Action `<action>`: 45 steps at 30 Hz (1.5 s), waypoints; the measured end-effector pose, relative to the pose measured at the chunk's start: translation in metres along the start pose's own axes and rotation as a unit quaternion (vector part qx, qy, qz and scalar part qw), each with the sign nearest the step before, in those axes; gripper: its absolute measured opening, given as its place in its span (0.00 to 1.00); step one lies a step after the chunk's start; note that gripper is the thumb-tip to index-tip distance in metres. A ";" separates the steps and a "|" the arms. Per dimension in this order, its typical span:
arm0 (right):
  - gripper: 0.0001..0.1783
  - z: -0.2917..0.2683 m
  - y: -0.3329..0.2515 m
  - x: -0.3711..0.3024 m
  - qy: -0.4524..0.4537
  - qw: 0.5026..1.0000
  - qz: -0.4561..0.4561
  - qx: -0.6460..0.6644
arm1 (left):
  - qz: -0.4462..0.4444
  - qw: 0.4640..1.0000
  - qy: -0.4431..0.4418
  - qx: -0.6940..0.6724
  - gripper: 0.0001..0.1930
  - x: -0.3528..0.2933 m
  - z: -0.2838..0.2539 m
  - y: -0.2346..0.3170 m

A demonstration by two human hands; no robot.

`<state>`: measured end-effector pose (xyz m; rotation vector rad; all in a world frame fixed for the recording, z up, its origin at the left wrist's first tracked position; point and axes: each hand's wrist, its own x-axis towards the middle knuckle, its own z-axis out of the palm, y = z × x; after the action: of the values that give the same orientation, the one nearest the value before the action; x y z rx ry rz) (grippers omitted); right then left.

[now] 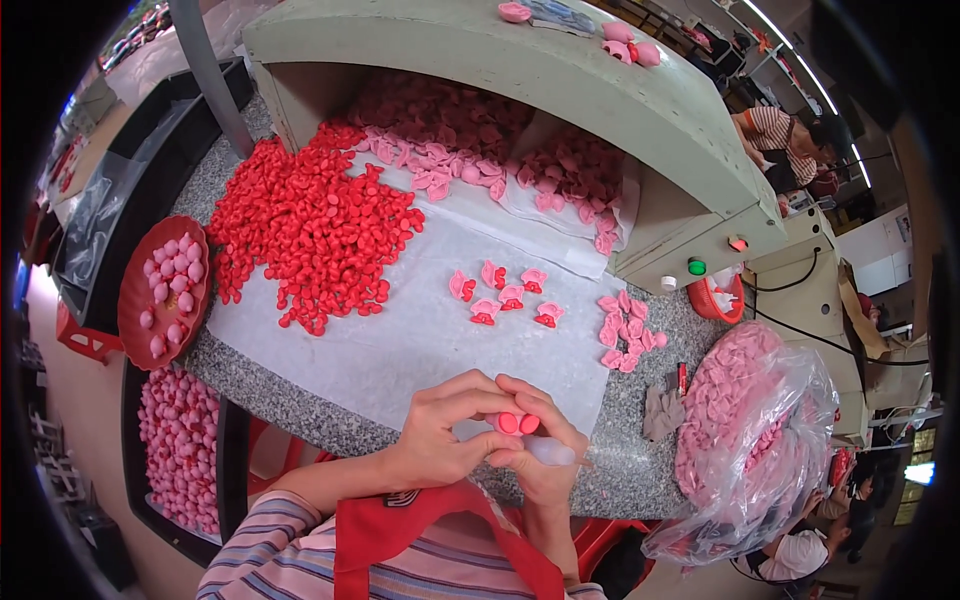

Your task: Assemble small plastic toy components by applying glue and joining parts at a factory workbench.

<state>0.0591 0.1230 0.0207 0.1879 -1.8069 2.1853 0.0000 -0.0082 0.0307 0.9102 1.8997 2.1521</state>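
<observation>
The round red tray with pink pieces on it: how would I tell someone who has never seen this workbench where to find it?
Start at the grey speckled stone worktop and follow it to its left edge, past the big heap of red pieces. There the round red tray overhangs the edge, tilted, holding a scatter of loose pink pieces. Unlike the black bin below it, it is shallow, round and red.

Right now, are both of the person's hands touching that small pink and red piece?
Touching. The head view shows the left hand and right hand closed together around the small pink and red piece, fingertips pressed against it.
</observation>
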 end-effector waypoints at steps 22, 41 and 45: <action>0.19 -0.007 0.018 -0.008 0.063 0.956 0.060 0.280 | -0.121 0.962 -0.026 -0.243 0.12 -0.002 0.005 0.002; 0.18 -0.007 0.037 -0.008 0.101 0.913 0.133 0.373 | -0.033 0.994 0.049 -0.094 0.10 -0.005 0.011 -0.014; 0.18 -0.006 0.045 -0.010 0.102 0.915 0.117 0.373 | 0.007 0.999 0.038 -0.016 0.14 -0.005 0.010 -0.007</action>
<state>0.0551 0.1201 -0.0253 -0.1076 -0.8461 2.8416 0.0070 -0.0008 0.0226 0.8498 1.8928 2.2484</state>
